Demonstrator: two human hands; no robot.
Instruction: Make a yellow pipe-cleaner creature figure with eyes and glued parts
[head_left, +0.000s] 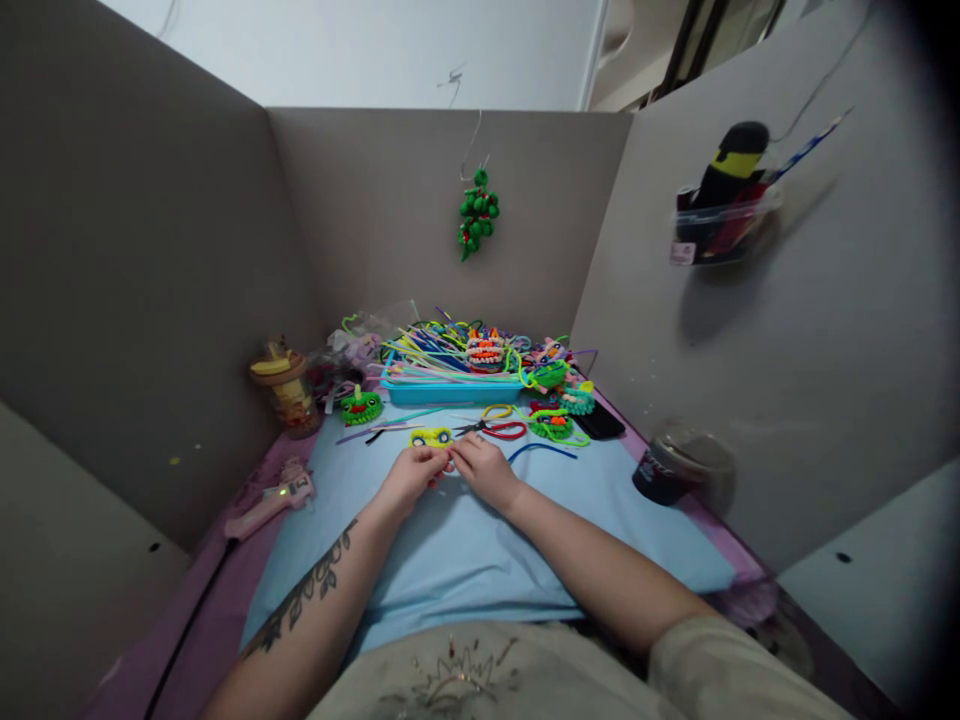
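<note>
My left hand (411,474) and my right hand (484,468) meet over the light blue mat (465,540), fingertips pinched together on a small piece I cannot make out. Just beyond the fingers lies a yellow pipe-cleaner loop (430,436). Red-handled scissors (495,429) lie a little further back, beside a blue pipe cleaner (541,449). A teal tray (450,391) heaped with several coloured pipe cleaners stands at the back of the mat.
A pink glue gun (271,497) lies at the left edge. A jar with a yellow lid (286,390) stands in the left corner, and a dark tub (664,468) at the right. Green craft pieces (361,406) and a black phone (598,421) sit near the tray. A green ornament (478,213) hangs on the back wall.
</note>
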